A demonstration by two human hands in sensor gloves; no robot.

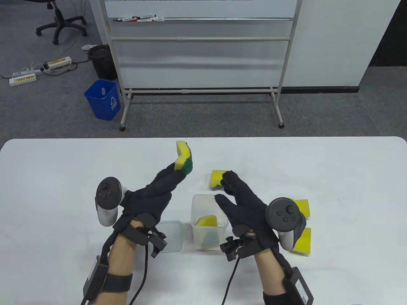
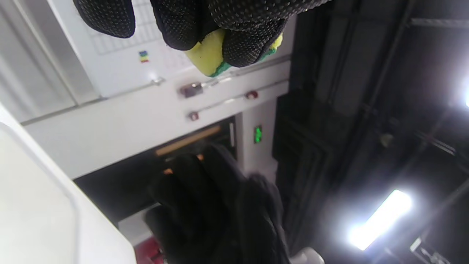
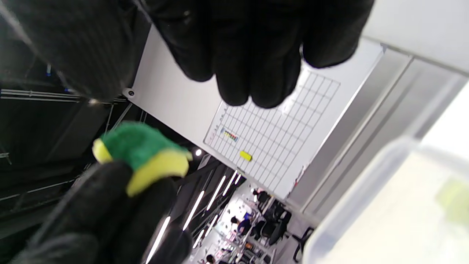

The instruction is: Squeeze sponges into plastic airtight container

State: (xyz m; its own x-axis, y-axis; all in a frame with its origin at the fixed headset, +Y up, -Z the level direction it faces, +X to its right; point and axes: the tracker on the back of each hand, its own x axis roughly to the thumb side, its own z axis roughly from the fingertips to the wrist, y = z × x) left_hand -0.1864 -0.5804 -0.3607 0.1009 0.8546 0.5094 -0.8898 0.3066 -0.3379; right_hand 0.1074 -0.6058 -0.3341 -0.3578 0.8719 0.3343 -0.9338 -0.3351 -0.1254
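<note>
The left hand [image 1: 149, 200], in a black glove with a dotted grip texture, pinches a yellow foam sponge with a green scouring side [image 1: 183, 158] at its lower end, holding it raised above the white table [image 1: 47, 178]; the sponge is bent into a curve. In the left wrist view the fingertips [image 2: 242, 47] dent the soft foam.

The right hand [image 1: 244, 206] holds nothing, its fingers loosely extended over the clear plastic airtight container [image 1: 208, 222], a square-walled translucent tub near the table's front edge. A yellow sponge in the container [image 1: 206, 220] lies tilted against a wall. The translucent lid [image 1: 170, 235] lies flat just left of it.

Another sponge [image 1: 216, 178] sits just behind the right fingers. Two more sponges [image 1: 303, 222] rest on the table to the right, partly hidden by the tracker [image 1: 283, 216].
</note>
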